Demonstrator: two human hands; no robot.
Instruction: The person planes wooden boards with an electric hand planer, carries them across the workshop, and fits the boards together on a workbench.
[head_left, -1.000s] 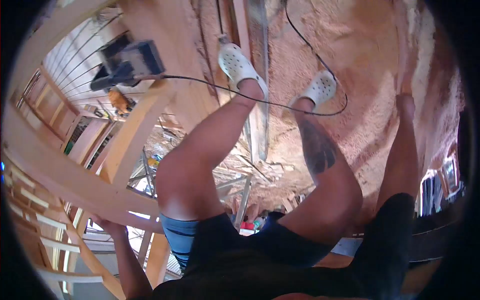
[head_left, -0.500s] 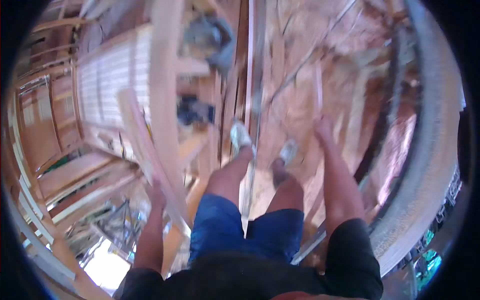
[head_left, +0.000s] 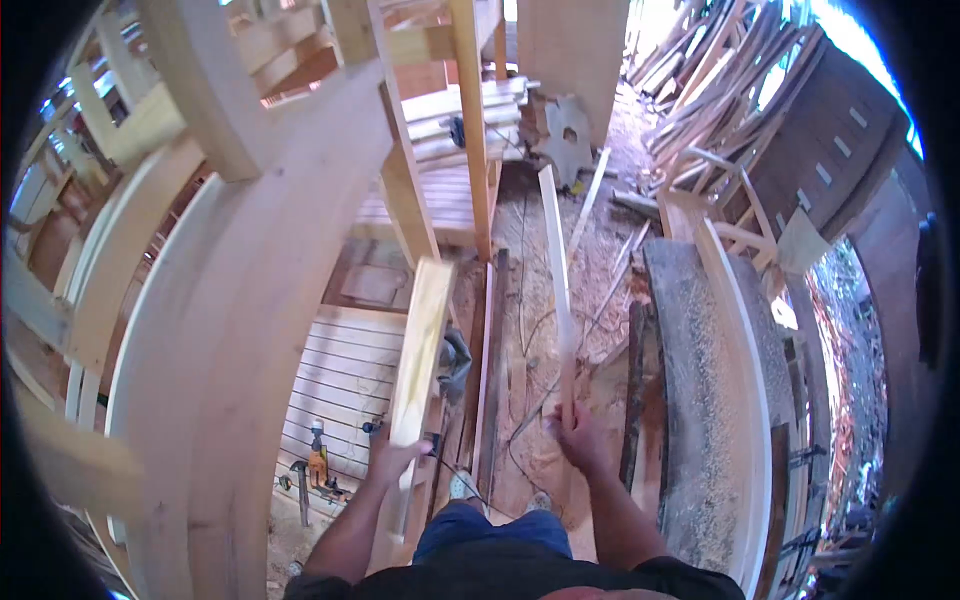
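My left hand [head_left: 394,462] is closed around the lower part of a thick, pale wooden plank [head_left: 420,345], which stands up in front of me and leans slightly right. On the other side, my right hand [head_left: 581,440] grips the near end of a long, narrow wooden strip [head_left: 556,255] pointing forward and upward. The two pieces are apart. Below and left of the plank, a hammer [head_left: 301,490] and an orange and black power tool [head_left: 318,468] lie by a slatted wooden panel [head_left: 335,370].
A large wooden frame with a broad board [head_left: 240,300] rises on my left. To my right runs a sawdust-covered bench [head_left: 690,330]. Cables [head_left: 520,400] and scraps cross the sawdusty floor. Many sticks [head_left: 720,60] lean at the back right, near a wooden chair [head_left: 740,200].
My view has swung and steadied from a blurred look down at my legs to a wider look ahead. Both hands keep their pieces of wood, now raised farther in front of me.
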